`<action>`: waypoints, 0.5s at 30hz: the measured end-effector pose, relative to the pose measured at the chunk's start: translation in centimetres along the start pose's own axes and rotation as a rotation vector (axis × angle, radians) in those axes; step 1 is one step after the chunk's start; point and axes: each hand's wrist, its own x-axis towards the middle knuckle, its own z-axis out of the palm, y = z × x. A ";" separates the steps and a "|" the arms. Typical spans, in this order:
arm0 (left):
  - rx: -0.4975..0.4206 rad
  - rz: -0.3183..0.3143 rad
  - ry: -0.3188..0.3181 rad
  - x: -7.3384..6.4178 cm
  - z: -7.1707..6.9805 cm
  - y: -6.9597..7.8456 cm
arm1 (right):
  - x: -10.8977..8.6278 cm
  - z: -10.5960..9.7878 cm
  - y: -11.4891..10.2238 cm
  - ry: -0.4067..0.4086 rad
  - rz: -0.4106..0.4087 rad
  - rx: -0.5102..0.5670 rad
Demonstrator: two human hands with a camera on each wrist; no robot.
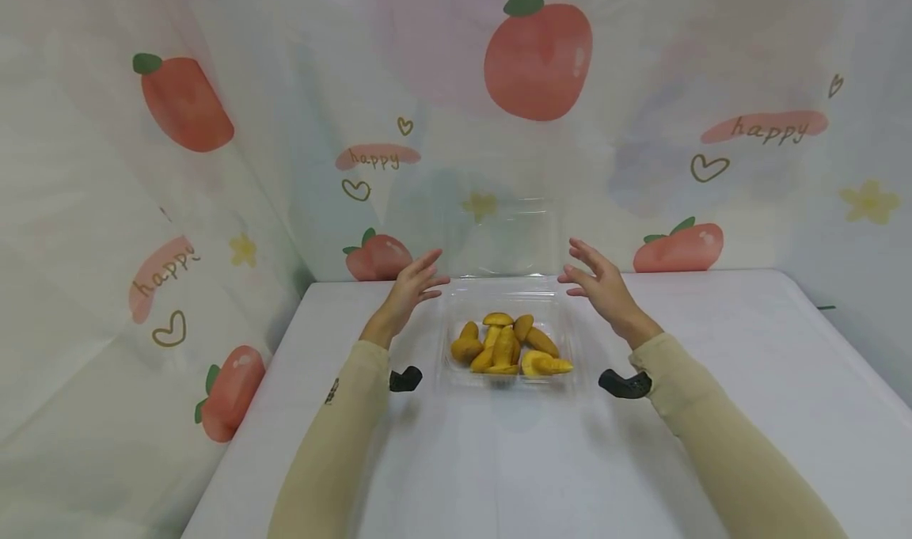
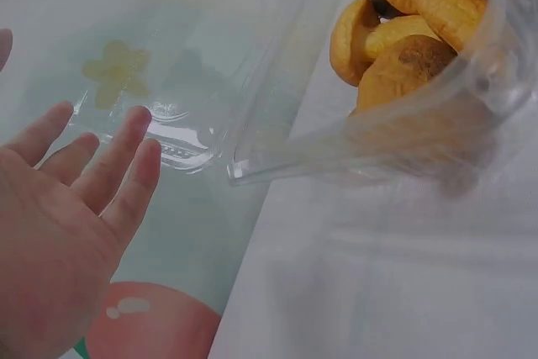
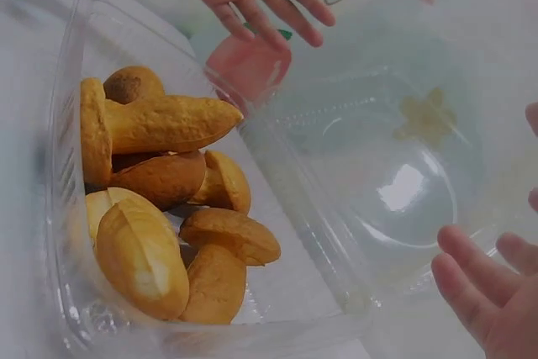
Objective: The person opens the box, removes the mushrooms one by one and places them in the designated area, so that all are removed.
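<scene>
On the white table stands a clear plastic clamshell box (image 1: 447,365), its transparent lid (image 1: 504,238) raised upright at the back. Several yellow-brown mushrooms (image 1: 503,347) lie loosely inside, and the right wrist view shows their caps and thick stems (image 3: 172,124). My left hand (image 1: 408,292) hovers at the box's back left corner, its fingers spread and holding nothing. At the back right corner my right hand (image 1: 602,287) is held in the air, fingers extended and apart from the lid. Both palms face inward across the box.
A white cloth covers the table (image 1: 499,460). Close behind the box hangs a backdrop curtain (image 1: 442,88) printed with red fruit, hearts and "happy" words; it also runs along the left side. Black wrist-worn pieces (image 1: 625,384) stick out below both sleeves.
</scene>
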 end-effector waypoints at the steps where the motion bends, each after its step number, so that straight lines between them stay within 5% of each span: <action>1: 0.006 -0.003 0.007 0.0 0.0 0.0 | 0.0 0.0 0.0 0.001 -0.001 -0.005; 15: 0.040 0.011 0.038 -1.6 -0.8 -0.5 | -1.6 0.5 -0.5 -0.003 0.011 -0.094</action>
